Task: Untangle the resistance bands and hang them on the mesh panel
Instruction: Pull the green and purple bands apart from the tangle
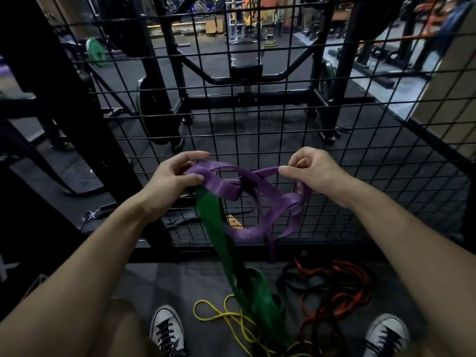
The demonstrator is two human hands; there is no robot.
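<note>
- The left hand grips one end of the tangled purple band; the thumb lies on top and the fingers curl under it.
- The right hand pinches a strand of the same band between thumb and curled fingers, so the band is stretched between both hands.
- The purple band makes several crossed loops that hang below the hands, just in front of the mesh panel; I cannot tell if it touches the wire.
- A wide green band hangs from under the left hand down to the floor, and it passes through the purple loops.
- On the floor lie a yellow band, and a pile of red bands and black bands, between the two shoes.
- The lower edge of the mesh panel stands near the floor, just beyond the pile.
- Behind the mesh stands a black rack with a bench.
</note>
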